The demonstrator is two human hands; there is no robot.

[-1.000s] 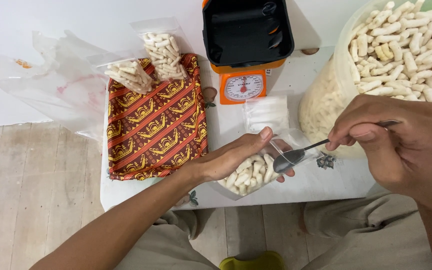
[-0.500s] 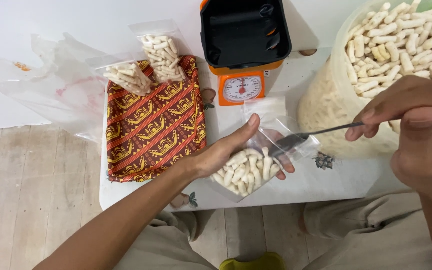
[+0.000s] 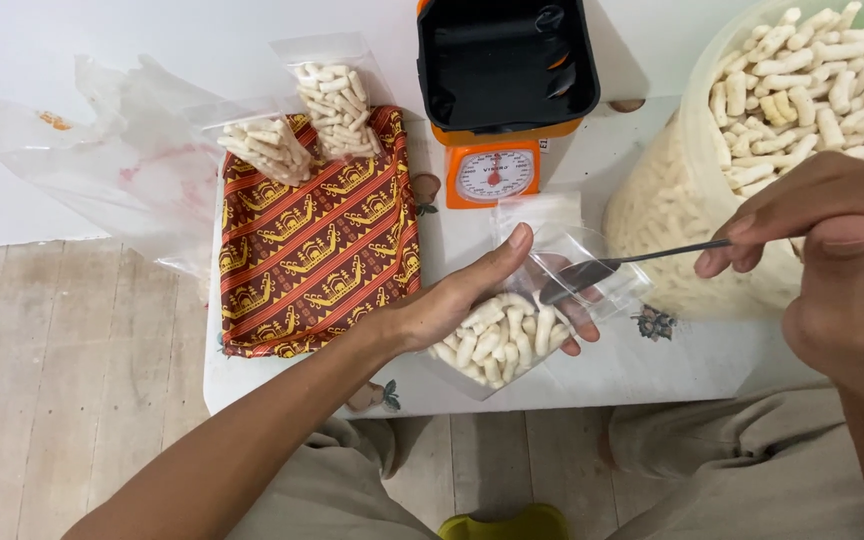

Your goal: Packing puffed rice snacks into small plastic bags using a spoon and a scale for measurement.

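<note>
Steel catches the light between my right fingers: I have my right hand [image 3: 842, 270] pinched around the thin handle of a spoon [image 3: 592, 272], thumb on top, and its bowl sits in the mouth of a small clear bag [image 3: 512, 335]. My left hand [image 3: 472, 300] cups that bag from beneath, fingers curled up around its far side and thumb stretched along the near edge, holding the opening wide. Pale, stubby snack sticks fill the bag's lower half, and the bag rests low over the near part of the white table [image 3: 652, 365].

Just beyond my right hand stands a big clear tub [image 3: 682, 190] packed with the same pale sticks. Behind the bag, an orange kitchen scale [image 3: 492, 170] with a round dial carries a black tray [image 3: 507, 60] on top. To the left lies a red and gold patterned cloth [image 3: 317, 240], and at its far edge rest two filled bags [image 3: 337, 95] of sticks, side by side. Crumpled clear plastic sheeting [image 3: 122, 160] spreads off the table's left end over the wooden floor [image 3: 72, 380]. My legs, in beige trousers [image 3: 742, 470], show under the table's near edge.
</note>
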